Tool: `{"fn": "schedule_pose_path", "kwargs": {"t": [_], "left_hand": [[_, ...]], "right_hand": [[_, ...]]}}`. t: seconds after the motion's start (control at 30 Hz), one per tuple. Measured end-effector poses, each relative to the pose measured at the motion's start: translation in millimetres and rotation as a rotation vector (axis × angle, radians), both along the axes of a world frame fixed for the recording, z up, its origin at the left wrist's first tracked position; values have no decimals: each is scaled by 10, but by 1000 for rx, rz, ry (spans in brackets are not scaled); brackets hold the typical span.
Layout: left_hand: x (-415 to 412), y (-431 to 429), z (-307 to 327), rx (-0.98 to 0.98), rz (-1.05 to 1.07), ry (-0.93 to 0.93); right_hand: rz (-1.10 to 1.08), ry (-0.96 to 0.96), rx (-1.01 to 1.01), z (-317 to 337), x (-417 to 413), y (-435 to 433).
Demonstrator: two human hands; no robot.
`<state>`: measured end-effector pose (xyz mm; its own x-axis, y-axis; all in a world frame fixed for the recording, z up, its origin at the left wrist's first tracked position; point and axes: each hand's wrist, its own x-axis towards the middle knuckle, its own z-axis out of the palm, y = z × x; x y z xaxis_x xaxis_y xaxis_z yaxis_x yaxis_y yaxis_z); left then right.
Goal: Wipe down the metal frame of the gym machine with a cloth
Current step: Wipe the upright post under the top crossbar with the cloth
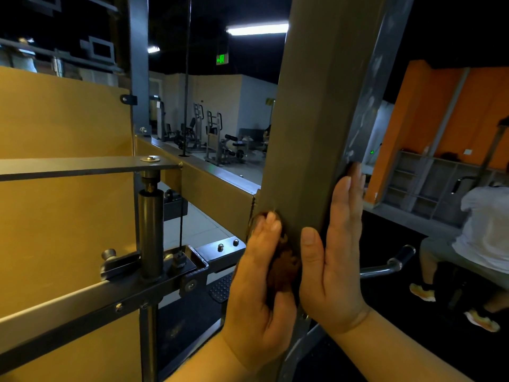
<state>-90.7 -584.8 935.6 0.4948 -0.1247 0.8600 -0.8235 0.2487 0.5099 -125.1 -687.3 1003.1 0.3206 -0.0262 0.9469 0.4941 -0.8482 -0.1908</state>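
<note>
A thick grey metal post (316, 106) of the gym machine rises through the middle of the view. My left hand (259, 285) presses a brown cloth (283, 267) flat against the post's left face, fingers straight and pointing up. My right hand (336, 255) lies flat on the post's right side, fingers straight, thumb on the front face. A bit of brown cloth (354, 168) shows above its fingertips. Most of the cloth is hidden between my hands and the post.
Yellow panels (63, 216) and grey cross bars (82, 165) of the machine fill the left. A guide rod (150, 232) with a cable stands there. A curved handle (396, 261) juts out at right, beside a seated person (479, 244). Other machines stand far behind.
</note>
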Motion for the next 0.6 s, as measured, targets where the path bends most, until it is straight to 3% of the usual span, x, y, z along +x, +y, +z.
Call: {"fn": "schedule_pose_path", "kwargs": {"t": [0.17, 0.3, 0.4, 0.6], "left_hand": [[-77, -32, -264, -20, -5, 68], [-260, -42, -607, -79, 0, 266], [-291, -85, -345, -130, -45, 316], [-216, -129, 391, -108, -50, 181]], "right_hand": [[-8, -1, -10, 5, -9, -9], [-13, 11, -55, 14, -13, -31], [-45, 47, -129, 32, -44, -84], [-81, 102, -387, 244, -174, -291]]}}
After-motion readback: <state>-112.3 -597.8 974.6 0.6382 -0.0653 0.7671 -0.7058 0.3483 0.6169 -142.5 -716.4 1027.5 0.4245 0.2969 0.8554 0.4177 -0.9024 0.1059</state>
